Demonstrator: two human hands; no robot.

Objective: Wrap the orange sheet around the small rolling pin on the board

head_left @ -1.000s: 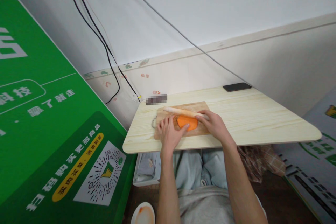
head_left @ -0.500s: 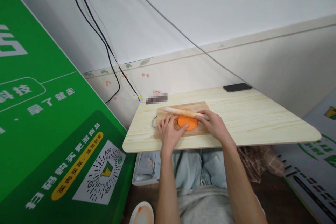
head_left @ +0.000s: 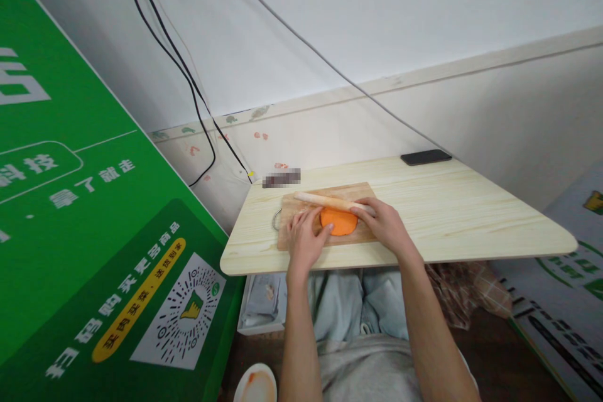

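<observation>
Near the front edge of the surface (head_left: pixel 471 213), toward its left corner, sits the wooden board (head_left: pixel 360 191), and on it, between two hands, lies the flat orange dough (head_left: pixel 342 223)! The right hand (head_left: pixel 389 226) has its fingers closed around the right end of the rolling pin (head_left: pixel 325 200), which slants along the dough's far side, left end free. The left hand (head_left: pixel 305 239) is at the dough's left side, thumb on the orange, other fingers curved beside it; whether they pinch, I can't tell from up here.

What does this step ask? With the pin held at one end only, I'd judge the pressure could go lopsided: level it, press evenly, keep those left fingers out of its path. And a light touch, please; dough this flat would likely stretch or tear.

Now the margins! Front edge is tight, just below the board; the metal handle (head_left: pixel 274 220) pokes toward the left edge, and a blurred-out object (head_left: pixel 281 178) sits by the back left corner. Best room is to the right, a broad stretch from board to right edge, with the phone (head_left: pixel 426 157) well off by the back edge.
</observation>
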